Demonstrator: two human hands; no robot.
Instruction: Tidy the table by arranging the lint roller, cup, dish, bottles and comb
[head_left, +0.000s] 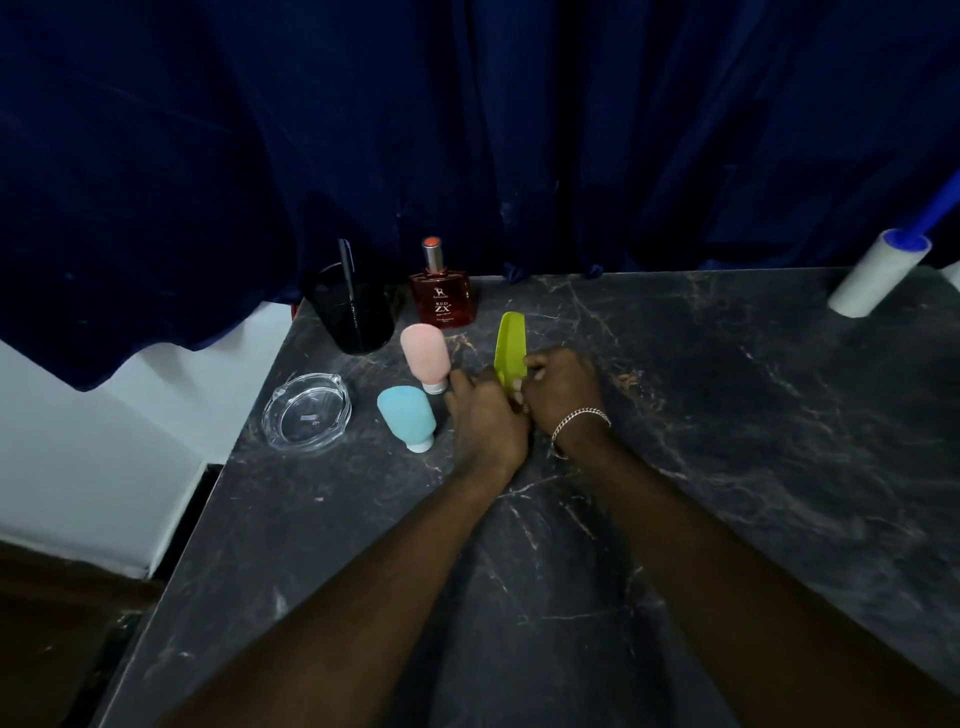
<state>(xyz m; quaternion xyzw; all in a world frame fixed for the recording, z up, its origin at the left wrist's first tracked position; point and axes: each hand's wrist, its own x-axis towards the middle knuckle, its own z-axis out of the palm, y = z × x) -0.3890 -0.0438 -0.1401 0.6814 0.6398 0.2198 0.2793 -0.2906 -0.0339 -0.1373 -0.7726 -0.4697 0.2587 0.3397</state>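
Your 2 hands meet just above the centre of the frame on the dark marble table (727, 415), and both are closed on the green comb (510, 340). The right hand (563, 389), the one with the bracelet, pinches the comb's lower half from the right side, while the left hand (485, 421) covers its near end from below and left; how much of the load each hand carries you cannot tell from here. What the next move turns on is the comb's long axis: it runs almost straight up the frame, its free end pointing toward the upper edge and leaning slightly right, so roughly half of it projects beyond your fingers toward the red perfume bottle (443, 296). The comb appears to stand on edge and may be touching the table at its near end, though the hands hide that. To the left of your grip, the pink bottle (425, 356) stands just beside your left knuckles, with the blue bottle (407, 415) below it, the glass dish (306, 410) further left and the black cup (353, 317) in the upper left cluster. The lint roller (878, 275) lies well apart at the upper right. Judging by this layout, the comb probably belongs alongside the cluster, so your left hand is the nearer one to steer it there without knocking the pink bottle.
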